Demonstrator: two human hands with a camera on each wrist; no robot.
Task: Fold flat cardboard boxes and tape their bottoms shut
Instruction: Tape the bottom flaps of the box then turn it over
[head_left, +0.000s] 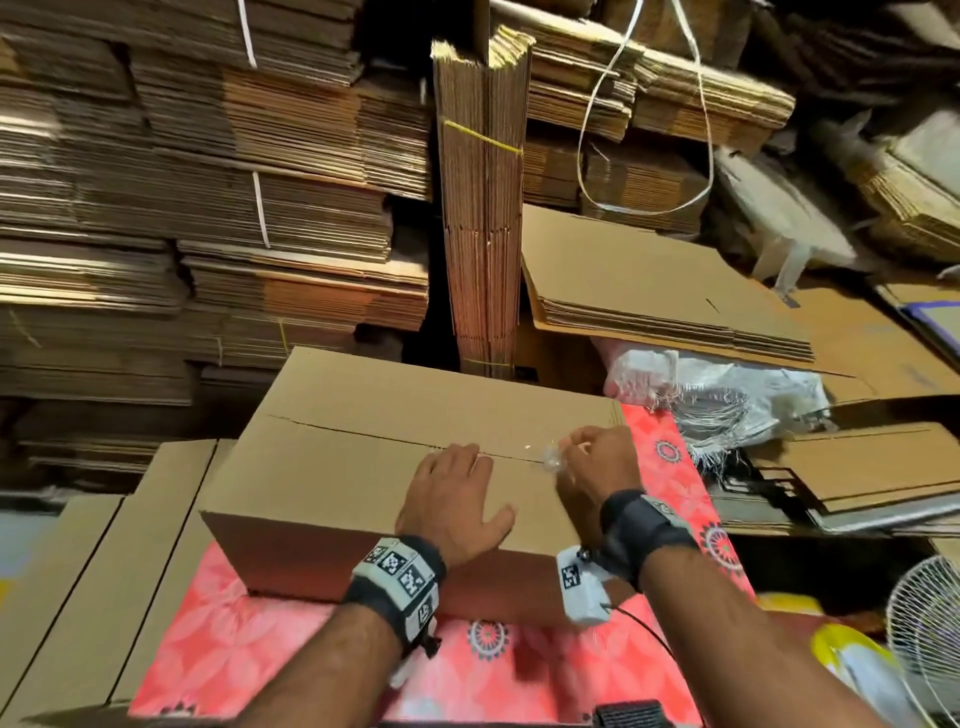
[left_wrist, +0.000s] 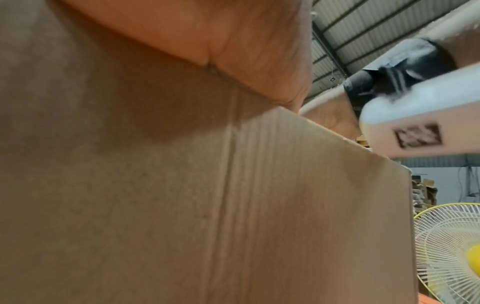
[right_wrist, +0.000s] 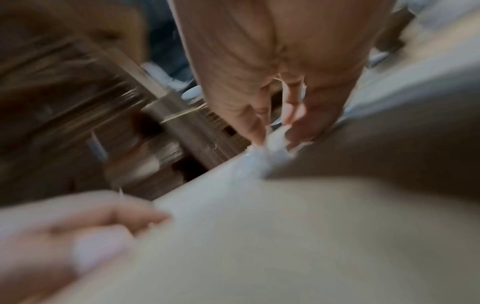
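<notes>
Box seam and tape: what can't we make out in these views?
- Tape: head view too small; right wrist view motion-blurred. Roll not seen.
- Seam under left hand: covered.
- Left wrist view: box wall fills the frame, fingers out of sight.
- Right hand fingertips: blurred.

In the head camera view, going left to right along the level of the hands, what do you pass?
Flat cardboard panels → cardboard box → left hand pressing flat on the box → crumpled clear tape → right hand pinching it → red patterned mat → white fan.
</notes>
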